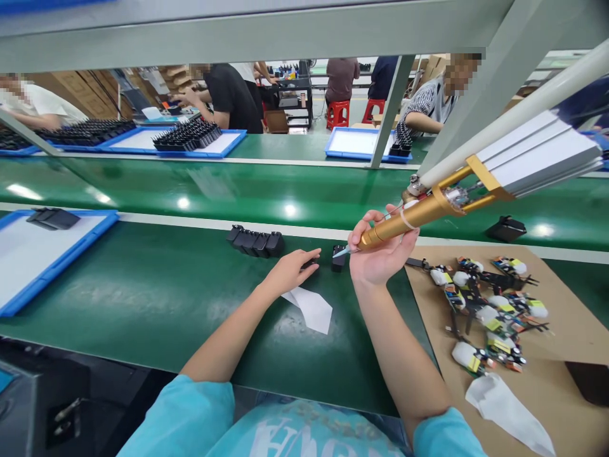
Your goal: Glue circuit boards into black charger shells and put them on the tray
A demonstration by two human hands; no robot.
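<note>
Head view, left to right: blue-rimmed, white-floored tray (38, 254) at the green table's (143, 298) left edge; row of black plastic box-shaped housings (254, 244) near the far edge; left hand (292, 266) over a small dark piece (311, 261), grip state indeterminable; creased white sheet (314, 311); single black boxy housing (339, 264) between the hands; pale-blue tapered nozzle (341, 252) overlapping it, contact unclear; right hand (378, 257), grip wrapped round a gold metal cylindrical tool (394, 228). Good control probably requires a steady right wrist and unobstructed nozzle tip.
</note>
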